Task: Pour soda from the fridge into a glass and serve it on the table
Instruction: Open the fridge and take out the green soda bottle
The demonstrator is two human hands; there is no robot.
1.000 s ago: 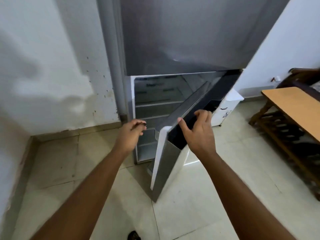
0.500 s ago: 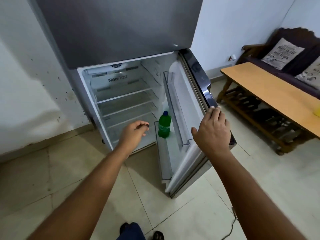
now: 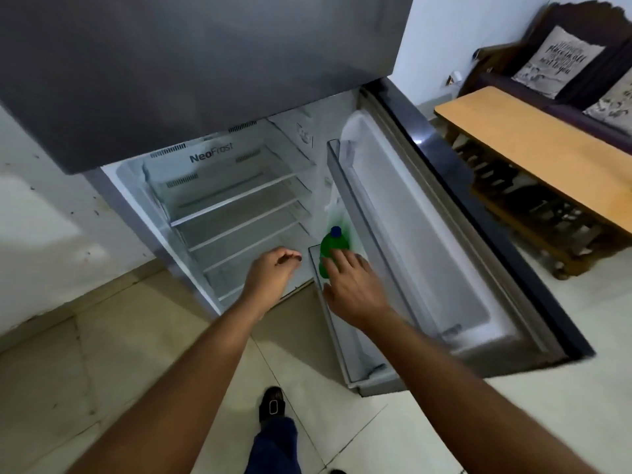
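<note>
Right hand (image 3: 352, 289) is spread open, reaching for the soda bottle (image 3: 330, 249) at the door shelf's (image 3: 355, 357) inner end. Left hand (image 3: 273, 271) hangs loosely curled, empty. A sloppy grab could probably tip it over.

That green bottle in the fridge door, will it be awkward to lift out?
Probably not. The green bottle looks small beside the right hand, so likely light. Standing upright and narrow in the door shelf, it could tip if nudged. Fresh from a fridge, possibly slippery.
</note>
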